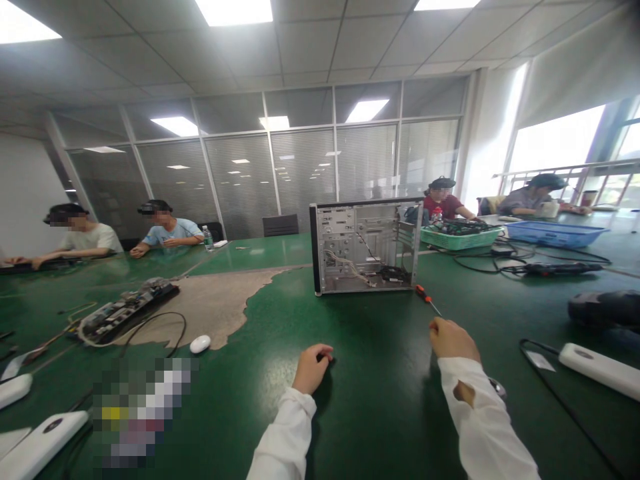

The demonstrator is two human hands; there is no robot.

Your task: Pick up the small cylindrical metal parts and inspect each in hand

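An open metal computer case (367, 247) stands upright on the green table (280, 320), its side panel off and cables loose inside. My left hand (313, 369) rests on the table in front of the case, fingers curled, touching no object. My right hand (454, 339) lies further right with its fingers bent under; what they may hold is hidden. Just beyond my right hand, a screwdriver (425, 295) with an orange and black handle lies by the case's lower right corner, its shaft pointing toward the hand.
A circuit assembly (130, 310), a white oval object (200, 345) and cables lie left. Green basket (463, 239), blue basket (555, 233), black cables and a white power strip (600, 370) are right. Several people sit around the table's far sides.
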